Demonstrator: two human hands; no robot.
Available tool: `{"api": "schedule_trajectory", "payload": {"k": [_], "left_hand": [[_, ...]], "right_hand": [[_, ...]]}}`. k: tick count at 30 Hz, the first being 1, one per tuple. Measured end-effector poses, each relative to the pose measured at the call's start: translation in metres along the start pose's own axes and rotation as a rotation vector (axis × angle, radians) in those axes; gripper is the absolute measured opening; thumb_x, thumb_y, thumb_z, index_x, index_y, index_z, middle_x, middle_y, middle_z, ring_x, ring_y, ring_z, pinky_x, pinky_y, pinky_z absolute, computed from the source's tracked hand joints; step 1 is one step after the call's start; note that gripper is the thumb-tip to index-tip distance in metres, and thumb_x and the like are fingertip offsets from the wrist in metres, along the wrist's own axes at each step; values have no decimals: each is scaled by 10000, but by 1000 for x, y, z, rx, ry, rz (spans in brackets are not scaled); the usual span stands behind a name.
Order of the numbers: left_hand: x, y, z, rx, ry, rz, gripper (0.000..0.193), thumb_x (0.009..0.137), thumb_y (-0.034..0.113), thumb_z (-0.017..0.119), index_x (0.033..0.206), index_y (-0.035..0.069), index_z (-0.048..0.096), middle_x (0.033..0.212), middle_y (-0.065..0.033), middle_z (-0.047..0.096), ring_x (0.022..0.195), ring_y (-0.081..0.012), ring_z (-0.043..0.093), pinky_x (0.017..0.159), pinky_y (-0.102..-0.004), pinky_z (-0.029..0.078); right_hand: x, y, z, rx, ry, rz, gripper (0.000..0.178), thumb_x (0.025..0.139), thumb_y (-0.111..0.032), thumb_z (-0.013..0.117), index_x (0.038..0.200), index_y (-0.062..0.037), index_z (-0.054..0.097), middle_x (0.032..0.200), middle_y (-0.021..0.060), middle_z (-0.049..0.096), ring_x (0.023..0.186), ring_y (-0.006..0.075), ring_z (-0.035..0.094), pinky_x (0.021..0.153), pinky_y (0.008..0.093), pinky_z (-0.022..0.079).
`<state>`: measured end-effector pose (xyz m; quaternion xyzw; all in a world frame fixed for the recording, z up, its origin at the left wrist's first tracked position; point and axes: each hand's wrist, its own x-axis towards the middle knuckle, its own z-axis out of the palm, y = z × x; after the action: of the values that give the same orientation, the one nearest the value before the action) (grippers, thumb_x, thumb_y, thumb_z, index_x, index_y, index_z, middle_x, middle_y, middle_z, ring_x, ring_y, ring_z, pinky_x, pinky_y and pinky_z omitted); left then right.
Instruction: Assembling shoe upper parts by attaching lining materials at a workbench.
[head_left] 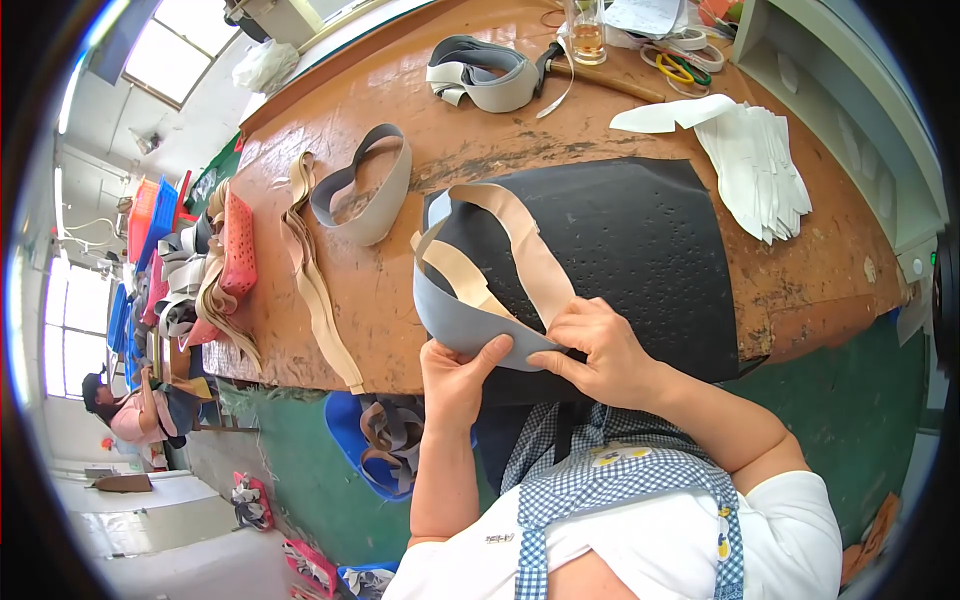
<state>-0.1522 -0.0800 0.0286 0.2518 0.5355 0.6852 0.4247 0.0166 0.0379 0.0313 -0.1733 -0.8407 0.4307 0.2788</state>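
Note:
Both hands grip a looped strip [470, 312], light blue-grey on its outside and beige on its inside, above a black mat [640, 240] on the table. My left hand [458, 378] pinches the near edge of the loop, thumb on the grey face. Just to the right, my right hand [592, 350] pinches the same strip with thumb and fingers close to the left thumb. The loop stands on edge, and its far side leans over the mat. A similar grey loop [375, 215] rests on the table to the left, beside a long beige strip [318, 290].
Coiled grey strips [490, 80] lie at the back. White cut pieces [755, 165] are stacked at right, near scissors [675, 68] and a glass [588, 40]. A red basket [238, 240] stands at the left edge; a blue bin [350, 450] sits below. Another person [140, 410] is far left.

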Motion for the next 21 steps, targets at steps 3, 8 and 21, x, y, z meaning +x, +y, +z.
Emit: {"api": "schedule_trajectory", "payload": {"k": [3,8,21], "left_hand": [[-3,-3,5,17,1,14,203,805,-32,775,997,-29,707,964,-84,728,857,-138,681,794,-263,545],[-3,-7,8,-64,33,-93,239,815,-36,760,1042,-26,687,1002,-94,723,911,-152,680,847,-295,540],[4,-5,1,-93,81,-67,241,811,-44,761,1033,-37,668,983,-100,718,885,-161,684,834,-298,545]], "right_hand": [[5,-6,-5,32,68,25,142,770,-129,796,770,-21,704,758,63,664,795,219,593,856,365,421],[5,-1,-3,65,118,2,110,745,-79,797,746,-29,699,735,50,663,783,208,584,883,374,416],[2,2,-1,141,150,40,102,741,-93,803,715,-44,717,695,30,651,770,192,573,880,363,406]]}}
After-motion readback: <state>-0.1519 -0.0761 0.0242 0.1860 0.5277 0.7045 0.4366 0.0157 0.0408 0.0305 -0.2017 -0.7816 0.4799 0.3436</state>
